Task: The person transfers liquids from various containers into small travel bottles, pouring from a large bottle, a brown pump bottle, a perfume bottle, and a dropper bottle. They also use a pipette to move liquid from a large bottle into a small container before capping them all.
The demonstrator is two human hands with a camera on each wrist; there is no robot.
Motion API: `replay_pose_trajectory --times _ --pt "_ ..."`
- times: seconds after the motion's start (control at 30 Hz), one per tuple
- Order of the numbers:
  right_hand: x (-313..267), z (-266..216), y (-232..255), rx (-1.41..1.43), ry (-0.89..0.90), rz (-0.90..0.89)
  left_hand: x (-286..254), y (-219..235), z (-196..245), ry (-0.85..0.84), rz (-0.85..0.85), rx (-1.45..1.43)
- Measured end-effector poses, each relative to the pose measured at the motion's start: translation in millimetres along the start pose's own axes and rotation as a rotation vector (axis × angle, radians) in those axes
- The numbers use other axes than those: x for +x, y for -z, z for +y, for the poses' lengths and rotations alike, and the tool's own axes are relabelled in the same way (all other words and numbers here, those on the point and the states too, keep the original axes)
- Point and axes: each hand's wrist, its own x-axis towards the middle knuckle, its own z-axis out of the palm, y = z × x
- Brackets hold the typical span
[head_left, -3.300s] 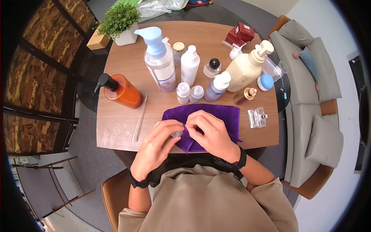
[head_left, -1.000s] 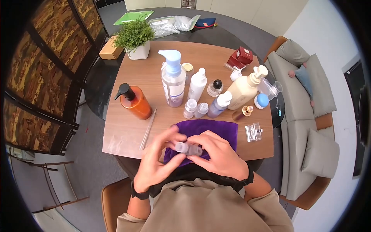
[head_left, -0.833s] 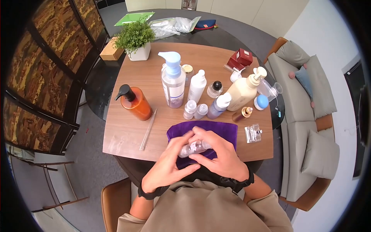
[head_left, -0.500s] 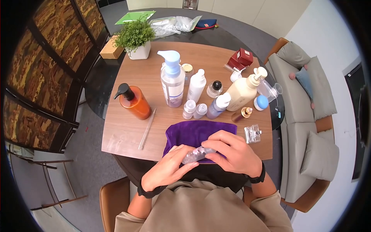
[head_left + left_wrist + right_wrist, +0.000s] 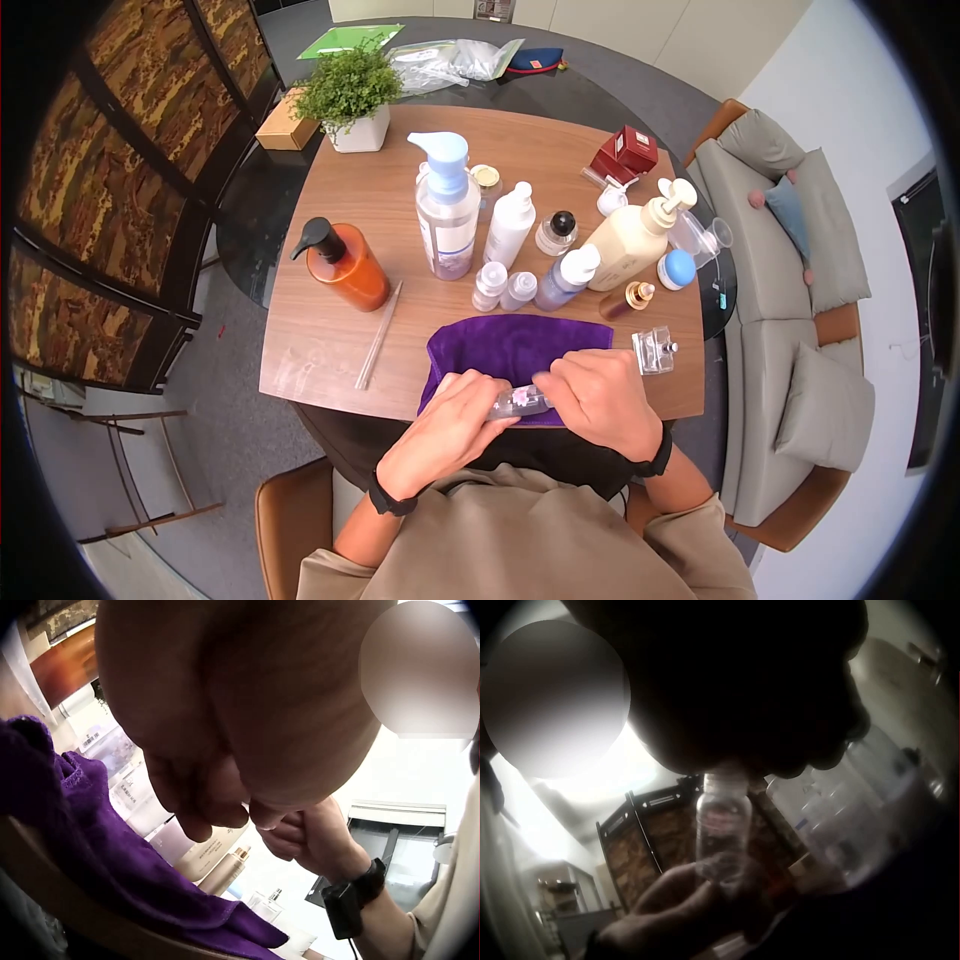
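A small clear bottle (image 5: 520,401) with a pink flower print lies sideways between both hands, over the front edge of a purple cloth (image 5: 500,345). My left hand (image 5: 445,430) grips its base end, with fingers over the top and thumb below. Around its neck end curls my right hand (image 5: 603,400), which hides the bottle's top. In the right wrist view the bottle (image 5: 724,825) shows its ridged neck beneath the dark right hand. The left wrist view shows mostly the left hand's underside (image 5: 247,712).
Behind the cloth stand two small clear bottles (image 5: 490,287) and several pump bottles, including a cream one (image 5: 635,245). An orange pump bottle (image 5: 345,265) and a clear thin stick (image 5: 380,335) are at left. A square glass bottle (image 5: 654,352) lies at right.
The right hand earlier pinched near the cloth beside the left hand. Both hands then turned the bottle; now the left holds its base and the right has closed round its neck end.
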Motion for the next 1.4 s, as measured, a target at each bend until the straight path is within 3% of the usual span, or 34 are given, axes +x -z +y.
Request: replay_pose_trajectory --times 0.07,0.2,0.3,0.4,0.57,0.63,0.7,0.73,0.77,0.83,0.87,0.9,1.03,1.17,1.23,1.27,1.4 --pt "12 -3 7 0.103 0.188 0.121 1 1 -3 0.023 0.005 -0.023" --pt "1 -1 5 0.052 0.194 0.036 -1 1 -6 0.013 -0.032 -0.098" --pt "-4 4 -3 0.13 0.094 -0.011 0 0 -5 -0.003 0.003 -0.107" --pt "2 -7 0 0.636 -0.132 -0.003 1 0 -3 0.001 0.062 -0.166" --pt "5 -5 -8 0.661 -0.029 0.026 1 -4 -5 0.097 -0.005 -0.159" --pt "3 -2 -3 0.651 -0.025 0.029 7 2 1 0.016 0.201 -0.003" --pt "1 2 9 0.659 -0.151 0.167 -4 -2 -16 0.21 0.286 0.138" --pt "-7 10 8 0.886 -0.31 0.161 -8 -1 -25 0.297 0.352 0.25" --pt "-9 16 8 0.886 -0.31 0.158 -10 -1 -29 0.385 0.416 0.363" --pt "-8 20 9 0.542 -0.217 0.259 -9 0 -31 0.445 0.511 0.348" --pt "-2 14 10 0.758 -0.28 0.268 -10 2 -32 0.441 0.443 0.368" --pt "-2 15 10 0.756 -0.277 0.264 -9 4 -33 0.437 0.377 0.386" --pt "-6 20 3 0.697 -0.312 0.174 0 1 -34 0.314 0.407 0.298" --pt "-8 23 1 0.85 -0.342 0.2 6 3 -39 0.309 0.483 0.065" --pt "-10 28 0 0.748 -0.326 0.191 8 4 -37 0.391 0.569 -0.098" --pt "-12 31 -1 0.647 -0.309 0.182 7 8 -38 0.418 0.554 -0.039" --pt "-14 36 -4 0.688 -0.324 0.167 6 19 -49 0.443 0.527 0.052"
